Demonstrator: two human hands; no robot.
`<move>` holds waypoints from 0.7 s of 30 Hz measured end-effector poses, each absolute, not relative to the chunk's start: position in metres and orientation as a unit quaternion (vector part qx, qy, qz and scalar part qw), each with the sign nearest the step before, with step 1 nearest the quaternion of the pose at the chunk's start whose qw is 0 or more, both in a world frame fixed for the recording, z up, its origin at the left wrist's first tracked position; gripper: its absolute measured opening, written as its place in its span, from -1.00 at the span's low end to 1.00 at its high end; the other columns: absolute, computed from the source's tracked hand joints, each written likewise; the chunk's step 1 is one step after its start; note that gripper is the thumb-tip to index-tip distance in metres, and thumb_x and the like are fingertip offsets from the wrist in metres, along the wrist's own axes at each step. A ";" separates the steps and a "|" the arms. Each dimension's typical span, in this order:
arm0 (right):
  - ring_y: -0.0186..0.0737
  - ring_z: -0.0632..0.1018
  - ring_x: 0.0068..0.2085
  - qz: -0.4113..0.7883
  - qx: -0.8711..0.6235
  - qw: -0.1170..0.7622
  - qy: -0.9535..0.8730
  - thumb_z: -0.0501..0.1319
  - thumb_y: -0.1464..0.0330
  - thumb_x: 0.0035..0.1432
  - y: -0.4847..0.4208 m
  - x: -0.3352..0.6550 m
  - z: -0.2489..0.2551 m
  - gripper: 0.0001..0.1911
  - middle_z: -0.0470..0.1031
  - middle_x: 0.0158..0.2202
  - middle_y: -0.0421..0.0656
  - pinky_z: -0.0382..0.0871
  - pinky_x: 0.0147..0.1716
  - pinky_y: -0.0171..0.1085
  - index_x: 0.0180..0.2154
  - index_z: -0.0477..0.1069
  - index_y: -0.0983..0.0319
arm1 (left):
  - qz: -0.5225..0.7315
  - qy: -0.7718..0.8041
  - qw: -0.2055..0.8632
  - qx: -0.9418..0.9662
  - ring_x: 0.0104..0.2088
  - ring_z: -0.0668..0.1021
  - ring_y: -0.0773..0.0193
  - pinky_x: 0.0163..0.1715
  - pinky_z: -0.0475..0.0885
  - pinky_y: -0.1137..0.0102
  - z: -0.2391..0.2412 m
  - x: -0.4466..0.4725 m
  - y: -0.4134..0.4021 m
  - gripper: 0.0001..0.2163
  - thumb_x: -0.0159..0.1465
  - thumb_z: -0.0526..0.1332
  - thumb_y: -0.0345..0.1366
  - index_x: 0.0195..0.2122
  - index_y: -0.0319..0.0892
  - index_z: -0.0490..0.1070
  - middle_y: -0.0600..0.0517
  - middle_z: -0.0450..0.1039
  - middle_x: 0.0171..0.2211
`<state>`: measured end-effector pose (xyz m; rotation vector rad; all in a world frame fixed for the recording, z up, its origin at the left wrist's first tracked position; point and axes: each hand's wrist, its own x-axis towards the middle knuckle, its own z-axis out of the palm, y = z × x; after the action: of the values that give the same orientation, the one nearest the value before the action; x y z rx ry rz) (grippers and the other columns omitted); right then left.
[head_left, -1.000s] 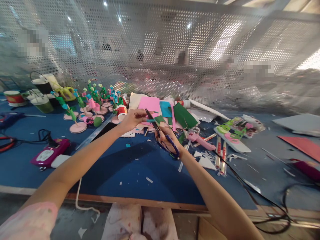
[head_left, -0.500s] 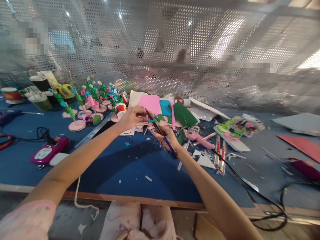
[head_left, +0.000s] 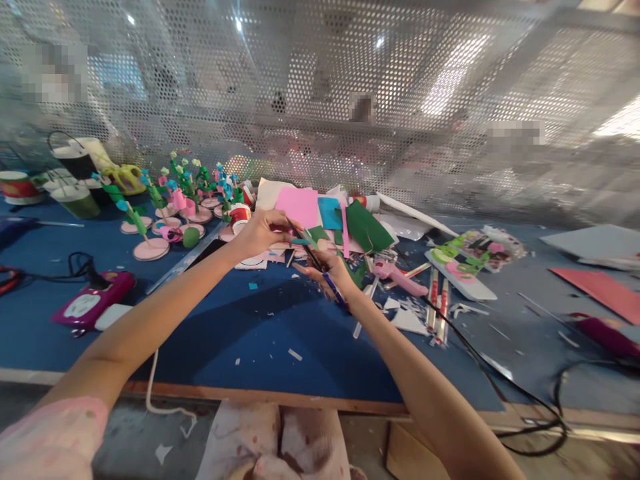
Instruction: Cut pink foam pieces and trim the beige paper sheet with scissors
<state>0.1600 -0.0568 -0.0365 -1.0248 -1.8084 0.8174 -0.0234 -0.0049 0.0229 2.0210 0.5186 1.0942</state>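
Observation:
Over the middle of the blue table, my right hand [head_left: 336,272] is wrapped round a pair of scissors [head_left: 333,288] with blue handles and dark blades. The blades point up and to the left, toward the fingers of my left hand [head_left: 266,230]. Those fingers are pinched on a small blue paper strip [head_left: 299,241], which lies at the blades. Whether the blades are cutting into it is too small to tell. Behind both hands spreads a pile of craft sheets, with a pink sheet [head_left: 299,205], a blue sheet [head_left: 331,213] and a dark green sheet [head_left: 369,227].
Several paper flowers on round pink bases [head_left: 151,249] stand at the left, near a purple power socket [head_left: 95,301]. A pink glue gun [head_left: 400,277] with a black cord lies at the right, beside white scraps [head_left: 410,320] and a white phone-shaped slab [head_left: 467,283]. A perforated metal screen [head_left: 320,133] rises behind.
The scissor blades look closer together at the blue strip than before. Both hands stay in nearly the same place, and the whole view has shifted slightly.

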 end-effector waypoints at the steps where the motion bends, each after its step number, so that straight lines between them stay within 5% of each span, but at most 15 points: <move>1: -0.46 0.09 -0.60 0.330 -0.412 0.443 -0.724 0.25 0.10 -0.16 -0.057 0.160 -0.037 -0.64 0.06 -0.64 -0.31 -0.06 -0.64 -0.38 -0.53 0.23 0.25 | 0.432 0.203 0.382 0.792 -0.40 0.48 0.35 -0.35 0.42 0.44 0.023 -0.023 -0.005 -0.73 -0.08 0.33 -0.18 -0.41 -0.28 0.51 -0.04 0.43 -0.43; 11: -0.49 0.11 -0.65 0.346 -0.413 0.468 -0.700 0.29 0.06 -0.27 -0.062 0.156 -0.035 -0.58 0.08 -0.69 -0.33 -0.05 -0.68 -0.39 -0.57 0.22 0.25 | 0.436 0.181 0.375 0.798 -0.41 0.48 0.35 -0.36 0.41 0.45 0.024 -0.019 -0.012 -0.76 -0.05 0.32 -0.21 -0.40 -0.26 0.51 -0.03 0.44 -0.44; 21: -0.49 0.15 -0.77 0.432 -0.399 0.519 -0.620 0.20 0.05 -0.13 -0.073 0.152 -0.031 -0.62 0.12 -0.76 -0.37 -0.02 -0.81 -0.41 -0.53 0.21 0.22 | 0.459 0.218 0.393 0.767 -0.31 0.51 0.34 -0.25 0.43 0.40 0.029 -0.023 -0.009 -0.72 -0.01 0.29 -0.29 -0.24 -0.22 0.48 -0.06 0.49 -0.24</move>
<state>0.1517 -0.0732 -0.0311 -0.9560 -1.4883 1.0366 -0.0232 -0.0092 0.0287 1.9458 0.5541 1.1648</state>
